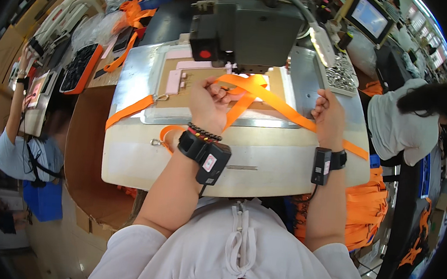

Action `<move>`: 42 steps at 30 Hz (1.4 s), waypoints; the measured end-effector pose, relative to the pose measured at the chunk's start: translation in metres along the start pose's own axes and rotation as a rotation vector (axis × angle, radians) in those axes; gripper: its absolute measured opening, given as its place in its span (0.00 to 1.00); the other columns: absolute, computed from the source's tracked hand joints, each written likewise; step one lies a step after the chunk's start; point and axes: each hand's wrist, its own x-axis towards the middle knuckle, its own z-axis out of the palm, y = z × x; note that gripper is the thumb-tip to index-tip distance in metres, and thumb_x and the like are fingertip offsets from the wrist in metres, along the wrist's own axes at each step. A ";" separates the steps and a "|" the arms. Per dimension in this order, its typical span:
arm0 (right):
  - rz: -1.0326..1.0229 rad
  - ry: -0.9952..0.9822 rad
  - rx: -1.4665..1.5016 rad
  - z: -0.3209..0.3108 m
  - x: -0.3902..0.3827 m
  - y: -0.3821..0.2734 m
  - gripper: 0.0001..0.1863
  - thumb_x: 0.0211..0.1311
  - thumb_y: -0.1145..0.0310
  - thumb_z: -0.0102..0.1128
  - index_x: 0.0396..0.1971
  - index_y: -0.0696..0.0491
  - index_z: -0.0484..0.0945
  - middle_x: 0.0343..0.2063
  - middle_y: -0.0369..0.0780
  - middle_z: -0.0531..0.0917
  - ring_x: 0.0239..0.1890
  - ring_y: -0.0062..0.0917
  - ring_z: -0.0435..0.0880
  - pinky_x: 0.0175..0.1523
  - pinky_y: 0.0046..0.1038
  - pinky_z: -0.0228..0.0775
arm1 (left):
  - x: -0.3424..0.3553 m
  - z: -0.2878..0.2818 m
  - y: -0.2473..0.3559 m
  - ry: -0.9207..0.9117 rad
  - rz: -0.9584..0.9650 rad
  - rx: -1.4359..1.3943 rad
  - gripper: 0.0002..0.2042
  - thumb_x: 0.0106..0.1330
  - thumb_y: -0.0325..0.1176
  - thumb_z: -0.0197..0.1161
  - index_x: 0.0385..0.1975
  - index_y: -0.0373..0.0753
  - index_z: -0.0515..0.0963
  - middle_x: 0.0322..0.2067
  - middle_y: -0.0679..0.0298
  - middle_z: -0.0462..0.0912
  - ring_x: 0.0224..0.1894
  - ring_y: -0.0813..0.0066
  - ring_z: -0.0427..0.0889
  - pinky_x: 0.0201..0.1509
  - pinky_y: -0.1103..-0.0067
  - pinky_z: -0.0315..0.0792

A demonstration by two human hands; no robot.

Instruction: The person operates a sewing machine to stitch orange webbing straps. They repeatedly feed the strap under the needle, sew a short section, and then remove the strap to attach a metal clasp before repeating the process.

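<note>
An orange strap (285, 107) crosses over itself in front of the dark machine head (261, 39). My left hand (209, 106) is closed at the crossing, fingers curled round the strap. My right hand (328, 118) has its fingers curled where the strap runs toward the table's right edge; the strap passes behind the palm and shows again beyond the wrist. Left of my left hand lies another orange strap end (130, 112) with a metal clip (161, 97). A second metal clip (155, 142) on an orange loop rests nearer me.
A tray of metal clips (341, 74) stands at the back right, below a monitor (370, 17). Orange straps (363, 210) hang in a pile at the right. A cardboard box (88, 149) and a dark-filled orange bin (81, 68) are at left. People work on both sides.
</note>
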 end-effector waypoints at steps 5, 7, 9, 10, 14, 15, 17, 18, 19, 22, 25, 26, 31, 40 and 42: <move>-0.016 -0.014 -0.017 0.003 0.000 0.004 0.13 0.68 0.62 0.54 0.34 0.57 0.78 0.21 0.32 0.75 0.19 0.13 0.68 0.26 0.16 0.62 | 0.006 -0.009 0.002 -0.039 0.012 0.024 0.05 0.67 0.30 0.45 0.30 0.40 0.67 0.18 0.71 0.58 0.21 0.78 0.58 0.26 0.80 0.57; -0.026 -0.009 -0.030 0.000 0.001 0.005 0.13 0.67 0.62 0.54 0.33 0.56 0.79 0.21 0.32 0.76 0.19 0.13 0.68 0.25 0.16 0.62 | 0.002 -0.004 0.001 -0.036 0.031 0.061 0.05 0.67 0.30 0.45 0.30 0.40 0.67 0.18 0.71 0.59 0.21 0.78 0.58 0.26 0.80 0.57; -0.029 -0.012 -0.028 0.003 0.000 0.006 0.13 0.67 0.61 0.54 0.33 0.56 0.79 0.21 0.32 0.76 0.19 0.13 0.69 0.25 0.15 0.61 | 0.001 -0.001 0.000 -0.008 0.056 0.078 0.06 0.68 0.32 0.46 0.31 0.39 0.68 0.17 0.71 0.59 0.20 0.79 0.57 0.25 0.80 0.57; -0.039 -0.011 -0.038 0.003 -0.001 0.006 0.13 0.67 0.61 0.54 0.33 0.56 0.79 0.21 0.32 0.76 0.19 0.13 0.69 0.25 0.15 0.61 | 0.002 -0.003 -0.001 -0.014 0.072 0.088 0.06 0.68 0.32 0.46 0.31 0.39 0.68 0.17 0.71 0.60 0.20 0.79 0.58 0.25 0.80 0.57; -0.067 -0.010 -0.070 0.007 -0.004 0.004 0.13 0.67 0.61 0.54 0.32 0.56 0.80 0.20 0.32 0.76 0.18 0.12 0.69 0.24 0.15 0.60 | -0.002 -0.002 -0.006 -0.032 0.147 0.138 0.07 0.68 0.33 0.47 0.32 0.38 0.71 0.17 0.72 0.62 0.21 0.81 0.60 0.26 0.81 0.57; -0.067 -0.009 -0.073 0.008 -0.005 0.004 0.13 0.67 0.61 0.54 0.31 0.56 0.80 0.19 0.32 0.76 0.18 0.12 0.69 0.24 0.15 0.60 | -0.003 -0.002 -0.006 -0.036 0.169 0.149 0.08 0.68 0.33 0.47 0.32 0.38 0.71 0.17 0.72 0.63 0.21 0.81 0.60 0.26 0.81 0.57; -0.072 -0.009 -0.069 0.007 -0.005 0.003 0.13 0.67 0.61 0.54 0.31 0.56 0.80 0.19 0.32 0.76 0.18 0.11 0.69 0.24 0.15 0.60 | -0.003 -0.001 -0.008 -0.055 0.207 0.168 0.08 0.68 0.33 0.47 0.32 0.38 0.72 0.17 0.72 0.63 0.21 0.82 0.60 0.27 0.82 0.56; -0.076 -0.011 -0.063 0.006 -0.004 0.004 0.14 0.67 0.61 0.54 0.31 0.56 0.80 0.19 0.32 0.76 0.18 0.11 0.69 0.24 0.15 0.60 | -0.004 -0.001 -0.009 -0.064 0.226 0.177 0.08 0.68 0.32 0.47 0.32 0.38 0.72 0.17 0.72 0.63 0.21 0.82 0.60 0.27 0.82 0.56; -0.081 -0.012 -0.057 0.006 -0.003 0.004 0.14 0.67 0.61 0.54 0.31 0.56 0.80 0.19 0.32 0.76 0.18 0.11 0.68 0.24 0.15 0.60 | -0.005 0.001 -0.009 -0.056 0.241 0.191 0.08 0.68 0.32 0.47 0.32 0.38 0.72 0.17 0.72 0.63 0.21 0.82 0.60 0.27 0.82 0.56; -0.082 -0.014 -0.059 0.007 -0.004 0.004 0.14 0.67 0.61 0.54 0.31 0.56 0.80 0.19 0.32 0.76 0.18 0.11 0.68 0.24 0.15 0.60 | -0.009 0.006 -0.010 -0.056 0.300 0.240 0.08 0.68 0.31 0.46 0.30 0.38 0.72 0.16 0.72 0.63 0.20 0.82 0.60 0.26 0.82 0.57; -0.081 -0.014 -0.065 0.008 -0.005 0.003 0.14 0.67 0.61 0.54 0.31 0.57 0.80 0.19 0.32 0.76 0.18 0.11 0.68 0.24 0.15 0.60 | -0.010 0.005 -0.010 -0.098 0.371 0.297 0.09 0.68 0.31 0.46 0.29 0.38 0.72 0.16 0.71 0.63 0.20 0.82 0.60 0.26 0.82 0.57; -0.083 -0.017 -0.065 0.008 -0.005 0.004 0.14 0.67 0.61 0.54 0.31 0.56 0.80 0.19 0.32 0.76 0.18 0.11 0.68 0.24 0.15 0.60 | -0.011 0.005 -0.011 -0.107 0.385 0.306 0.09 0.68 0.31 0.46 0.29 0.38 0.72 0.16 0.71 0.62 0.20 0.82 0.60 0.26 0.82 0.57; -0.076 -0.012 -0.059 0.008 -0.004 0.005 0.14 0.67 0.61 0.54 0.31 0.56 0.79 0.20 0.32 0.76 0.18 0.12 0.68 0.25 0.15 0.61 | -0.014 0.008 -0.013 -0.111 0.428 0.380 0.09 0.68 0.32 0.47 0.28 0.37 0.72 0.16 0.71 0.62 0.19 0.83 0.60 0.24 0.83 0.56; 0.088 -0.019 0.181 -0.002 0.004 0.005 0.11 0.68 0.64 0.52 0.35 0.57 0.76 0.20 0.31 0.73 0.21 0.14 0.69 0.28 0.18 0.63 | -0.029 0.015 -0.020 -0.173 0.505 0.479 0.12 0.69 0.34 0.45 0.27 0.38 0.72 0.16 0.72 0.63 0.18 0.86 0.58 0.24 0.85 0.58; 0.088 -0.016 0.207 -0.003 0.005 0.005 0.11 0.68 0.64 0.52 0.35 0.57 0.76 0.21 0.31 0.73 0.21 0.15 0.68 0.28 0.19 0.63 | -0.032 0.015 -0.020 -0.173 0.514 0.507 0.12 0.70 0.35 0.45 0.27 0.39 0.72 0.16 0.72 0.62 0.18 0.86 0.58 0.25 0.85 0.59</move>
